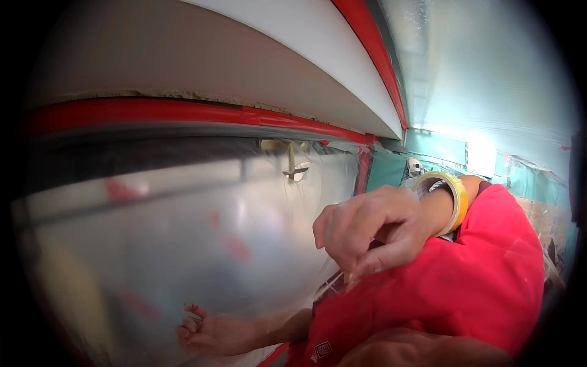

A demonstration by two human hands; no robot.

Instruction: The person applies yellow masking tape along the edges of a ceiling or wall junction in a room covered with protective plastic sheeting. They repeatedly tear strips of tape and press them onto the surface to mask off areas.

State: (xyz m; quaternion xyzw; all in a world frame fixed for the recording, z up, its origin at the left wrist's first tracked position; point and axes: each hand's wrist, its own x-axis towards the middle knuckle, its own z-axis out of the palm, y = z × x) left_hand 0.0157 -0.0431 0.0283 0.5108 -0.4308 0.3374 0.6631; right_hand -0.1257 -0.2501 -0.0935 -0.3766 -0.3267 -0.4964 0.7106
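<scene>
Pinching the clear plastic sheet (183, 244) with my right hand (373, 235), I keep it flat; my left hand (205, 333) presses below, fingers curled.

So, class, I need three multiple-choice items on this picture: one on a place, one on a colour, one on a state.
1. Where is the roll of tape?
A. Around a wrist
B. On the floor
C. Stuck to the ceiling

2. What colour is the tape line above the plastic sheet?
A. Blue
B. Red
C. Green

3. How is the upper hand?
A. Flat and spread
B. Fingers curled, pinching
C. Out of view

Answers: 1 A, the yellow roll rings the wrist; 2 B, the strip is red; 3 B, the fingers bend together at the sheet.
</scene>
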